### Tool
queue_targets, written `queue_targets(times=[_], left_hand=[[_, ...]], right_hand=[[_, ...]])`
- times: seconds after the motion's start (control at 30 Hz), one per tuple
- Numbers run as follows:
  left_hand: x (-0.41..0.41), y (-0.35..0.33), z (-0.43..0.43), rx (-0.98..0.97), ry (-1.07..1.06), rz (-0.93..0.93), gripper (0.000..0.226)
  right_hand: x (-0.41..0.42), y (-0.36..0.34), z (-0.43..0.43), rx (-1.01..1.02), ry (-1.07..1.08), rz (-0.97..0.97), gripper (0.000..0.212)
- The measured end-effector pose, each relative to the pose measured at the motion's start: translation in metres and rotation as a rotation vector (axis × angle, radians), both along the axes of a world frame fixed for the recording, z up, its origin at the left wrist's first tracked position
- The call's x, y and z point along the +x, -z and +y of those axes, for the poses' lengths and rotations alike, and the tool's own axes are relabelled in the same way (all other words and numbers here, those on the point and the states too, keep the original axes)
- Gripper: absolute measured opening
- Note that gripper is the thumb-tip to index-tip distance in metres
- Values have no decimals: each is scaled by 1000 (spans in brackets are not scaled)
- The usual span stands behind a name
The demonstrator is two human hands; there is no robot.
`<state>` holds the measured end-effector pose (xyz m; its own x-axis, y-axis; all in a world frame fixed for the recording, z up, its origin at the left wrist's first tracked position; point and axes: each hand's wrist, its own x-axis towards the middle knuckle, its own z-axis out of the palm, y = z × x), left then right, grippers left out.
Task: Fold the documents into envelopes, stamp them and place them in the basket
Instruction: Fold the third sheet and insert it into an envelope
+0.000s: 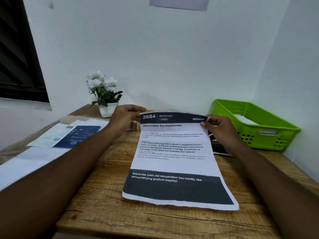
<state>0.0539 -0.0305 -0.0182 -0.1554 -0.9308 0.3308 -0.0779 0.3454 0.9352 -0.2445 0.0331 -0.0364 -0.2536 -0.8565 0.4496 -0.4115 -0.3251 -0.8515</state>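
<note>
A printed document (174,163) headed "2684 Bedroom" lies lengthwise on the wooden table (107,200), its far edge lifted. My left hand (125,118) pinches the far left corner and my right hand (219,129) pinches the far right corner. A green plastic basket (255,135) stands at the right against the wall, with something white inside. Behind my left hand a small wooden object (133,125), perhaps a stamp, is mostly hidden.
A stack of papers and an envelope-like sheet with a dark blue panel (69,135) lie at the left of the table. A white pot of white flowers (106,94) stands at the back. More dark printed paper (219,149) lies under my right wrist.
</note>
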Motion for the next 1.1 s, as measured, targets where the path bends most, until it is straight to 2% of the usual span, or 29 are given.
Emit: queue_targets(times=[0.17,0.37,0.53,0.63,0.8,1.0,1.1], left_hand=[[-3,3,4,149,77,151,22],[-2,6,3,353,158,88,43],[-1,9,4,374,198,-28,36],[0,10,1,383,195,-29,34],[5,9,-1,390,227,-118,16],[7,13,-3,356,245,-168,37],[6,12,0,306,259,-217,39]], right_hand=[[-2,0,1,-3,-14,-82,10],[-3,1,2,11,-29,-136,17],[-2,1,4,33,-32,-150,21],[-1,0,6,84,-47,-149,24],[-5,-6,13,196,-145,27,27],[-9,-10,19,324,-233,139,42],[-9,-12,20,323,-236,199,35]])
